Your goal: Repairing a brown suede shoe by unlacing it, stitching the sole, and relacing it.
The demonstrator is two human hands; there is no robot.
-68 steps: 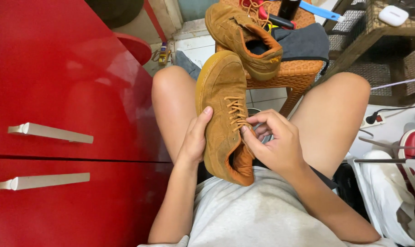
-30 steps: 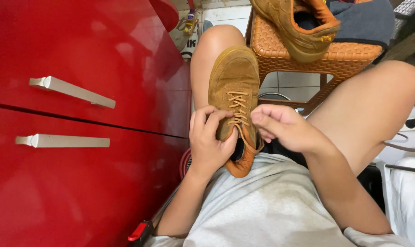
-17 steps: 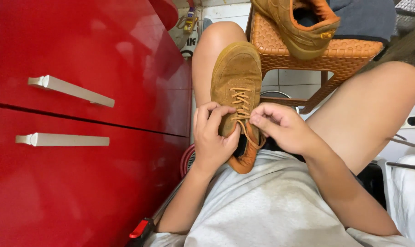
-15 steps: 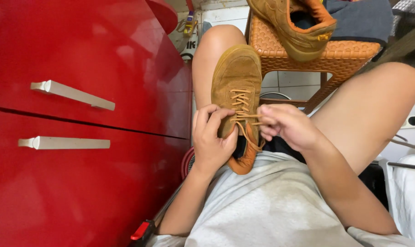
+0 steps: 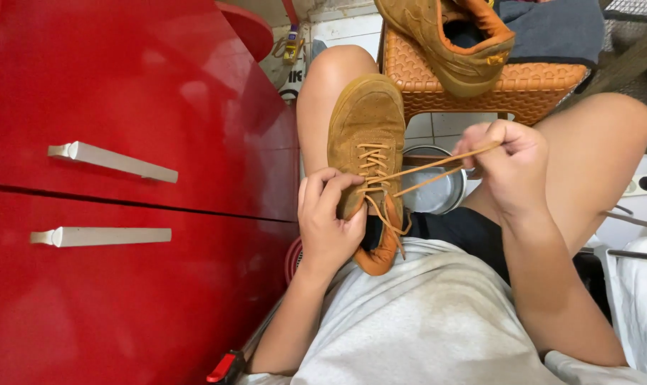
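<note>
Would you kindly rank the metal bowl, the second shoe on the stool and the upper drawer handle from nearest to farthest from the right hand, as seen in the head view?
From the right hand, which pinches the shoelace:
1. Metal bowl, just beside the hand, on the floor between the legs.
2. Second shoe, above the hand, on the orange woven stool.
3. Upper drawer handle, far across on the red cabinet.

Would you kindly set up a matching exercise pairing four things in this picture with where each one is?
Things:
1. left hand
2. right hand
3. second tan shoe
4. metal bowl

Places:
A. on the orange woven stool
B. gripping the tan shoe on the lap
C. on the floor between the legs
D. pulling the shoelace taut to the side

Pairs: 1-B, 2-D, 3-A, 4-C
</note>
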